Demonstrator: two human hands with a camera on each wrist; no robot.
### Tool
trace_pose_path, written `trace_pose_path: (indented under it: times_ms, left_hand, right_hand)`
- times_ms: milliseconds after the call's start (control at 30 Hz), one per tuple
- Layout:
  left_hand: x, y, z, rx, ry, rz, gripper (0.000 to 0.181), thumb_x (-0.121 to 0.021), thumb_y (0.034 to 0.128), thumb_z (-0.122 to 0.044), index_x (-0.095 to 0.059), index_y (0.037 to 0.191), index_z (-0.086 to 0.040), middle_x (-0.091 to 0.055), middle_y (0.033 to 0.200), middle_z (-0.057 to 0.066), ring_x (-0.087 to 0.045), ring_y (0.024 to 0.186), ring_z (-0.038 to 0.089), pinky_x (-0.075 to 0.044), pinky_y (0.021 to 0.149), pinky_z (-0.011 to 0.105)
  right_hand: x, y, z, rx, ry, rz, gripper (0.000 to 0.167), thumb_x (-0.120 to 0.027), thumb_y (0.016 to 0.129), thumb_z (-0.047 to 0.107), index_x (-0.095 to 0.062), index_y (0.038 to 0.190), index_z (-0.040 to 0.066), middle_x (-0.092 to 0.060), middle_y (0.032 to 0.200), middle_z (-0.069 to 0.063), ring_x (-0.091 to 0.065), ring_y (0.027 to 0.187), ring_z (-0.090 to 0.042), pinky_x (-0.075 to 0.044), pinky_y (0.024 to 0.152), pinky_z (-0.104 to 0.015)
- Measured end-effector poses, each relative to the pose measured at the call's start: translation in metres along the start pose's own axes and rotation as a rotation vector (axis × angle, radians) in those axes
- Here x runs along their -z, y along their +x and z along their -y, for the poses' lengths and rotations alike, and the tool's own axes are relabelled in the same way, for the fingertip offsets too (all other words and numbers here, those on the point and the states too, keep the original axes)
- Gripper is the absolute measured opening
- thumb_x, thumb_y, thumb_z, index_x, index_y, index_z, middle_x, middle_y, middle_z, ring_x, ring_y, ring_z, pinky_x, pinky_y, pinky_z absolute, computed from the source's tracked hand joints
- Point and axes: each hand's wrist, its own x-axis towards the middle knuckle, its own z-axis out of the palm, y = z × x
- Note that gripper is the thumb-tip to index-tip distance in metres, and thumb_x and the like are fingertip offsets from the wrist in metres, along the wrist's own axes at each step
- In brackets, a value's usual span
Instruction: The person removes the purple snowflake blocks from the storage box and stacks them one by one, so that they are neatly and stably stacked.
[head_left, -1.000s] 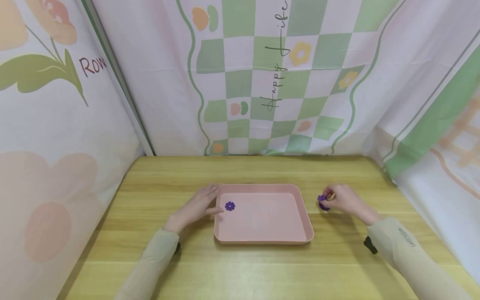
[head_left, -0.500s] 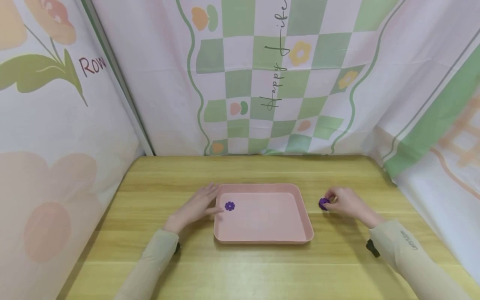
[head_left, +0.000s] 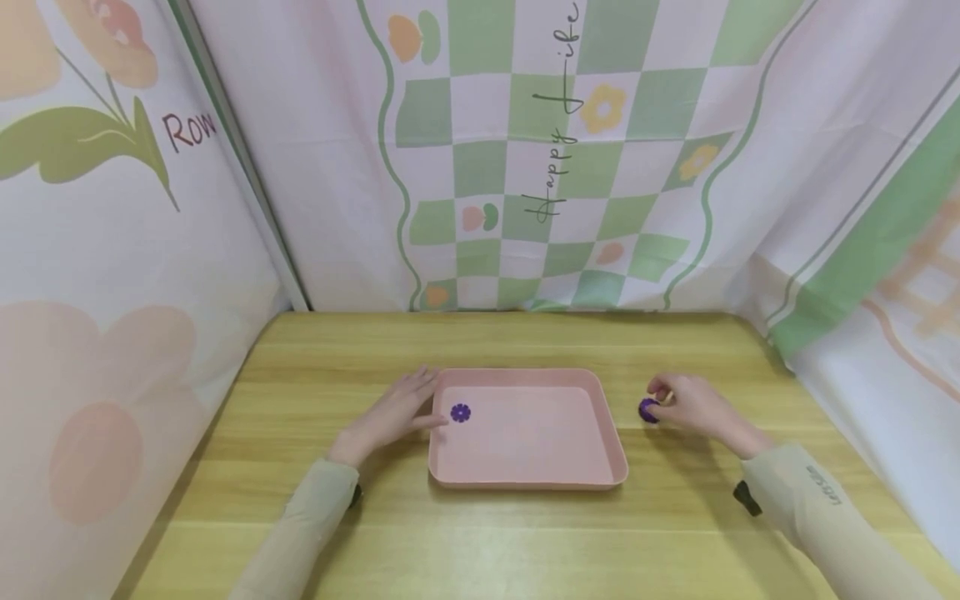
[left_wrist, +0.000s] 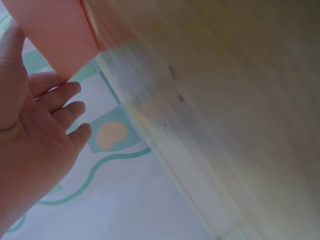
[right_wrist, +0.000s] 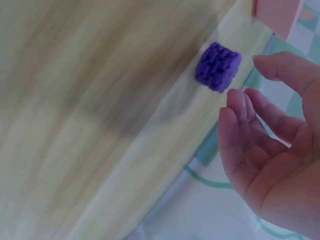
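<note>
A pink tray (head_left: 528,433) lies in the middle of the table, with one purple flower-shaped disc (head_left: 461,412) inside near its left wall. My left hand (head_left: 393,417) rests at the tray's left side, fingers nearly straight, thumb over the rim. In the left wrist view the fingers of this hand (left_wrist: 45,117) touch a corner of the tray (left_wrist: 62,35). To the right of the tray stands a stack of purple flower-shaped discs (right_wrist: 218,67). My right hand (head_left: 690,400) is close beside it; in the right wrist view thumb and fingers are parted, holding nothing.
The wooden table (head_left: 525,542) bears the tray and the stack. Behind it hangs a green-and-white checked curtain (head_left: 540,167). Printed cloth also hangs at the left (head_left: 97,375) and right sides.
My right hand has set a purple disc, earlier pinched above the stack, down onto the stack and let go of it. The left hand and tray have stayed in place.
</note>
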Motion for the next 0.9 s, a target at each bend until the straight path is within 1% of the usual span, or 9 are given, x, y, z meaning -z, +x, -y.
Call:
trace_pose_path:
  times_ms: [200,400,533,667,767,900]
  left_hand:
    - [0.001,0.0,0.0,0.007,0.0,0.018,0.08,-0.062,0.0948,-0.044,-0.03,0.153,0.0,-0.029,0.16,0.023,-0.021,0.152,0.04,-0.017,0.126,0.058]
    - [0.0,0.001,0.002,0.008,0.001,0.02,0.08,-0.061,0.0949,-0.046,-0.03,0.154,-0.001,-0.029,0.161,0.022,-0.021,0.152,0.04,-0.016,0.126,0.058]
    - [0.0,0.002,0.003,0.015,-0.002,0.023,0.081,-0.06,0.0952,-0.047,-0.028,0.154,-0.002,-0.028,0.161,0.021,-0.02,0.153,0.039,-0.016,0.127,0.057]
    - [0.0,0.002,0.002,0.024,-0.002,0.029,0.081,-0.06,0.0952,-0.048,-0.027,0.155,-0.003,-0.027,0.162,0.02,-0.02,0.153,0.038,-0.015,0.127,0.056]
    - [0.0,0.002,0.002,0.029,-0.005,0.029,0.081,-0.06,0.095,-0.047,-0.028,0.155,-0.003,-0.027,0.162,0.02,-0.02,0.153,0.038,-0.015,0.127,0.056]
    - [0.0,0.001,0.002,0.032,-0.006,0.027,0.08,-0.061,0.095,-0.046,-0.028,0.154,-0.003,-0.027,0.162,0.02,-0.02,0.153,0.037,-0.015,0.127,0.056]
  right_hand:
    - [0.0,0.007,0.015,0.044,0.011,-0.016,0.027,-0.077,0.082,0.012,-0.067,0.1,-0.006,-0.072,0.089,-0.015,-0.068,0.078,-0.024,-0.06,0.069,-0.039]
    - [0.001,0.014,0.029,0.061,0.024,-0.017,0.028,-0.075,0.084,0.011,-0.066,0.104,-0.006,-0.071,0.096,-0.02,-0.069,0.078,-0.022,-0.06,0.068,-0.036]
    - [0.003,0.02,0.039,0.072,0.026,-0.005,0.028,-0.074,0.084,0.01,-0.066,0.105,-0.006,-0.071,0.097,-0.019,-0.068,0.077,-0.019,-0.059,0.065,-0.031]
    - [0.002,0.026,0.049,0.089,0.023,-0.007,0.026,-0.074,0.085,0.01,-0.066,0.106,-0.005,-0.071,0.096,-0.017,-0.066,0.076,-0.017,-0.056,0.063,-0.026]
    - [-0.001,0.031,0.056,0.099,0.017,-0.01,0.024,-0.074,0.086,0.011,-0.067,0.105,-0.003,-0.071,0.095,-0.014,-0.067,0.076,-0.018,-0.056,0.063,-0.027]
    - [-0.004,0.038,0.067,0.115,0.035,0.004,0.024,-0.072,0.089,0.013,-0.067,0.106,-0.003,-0.072,0.096,-0.015,-0.067,0.079,-0.02,-0.057,0.065,-0.029]
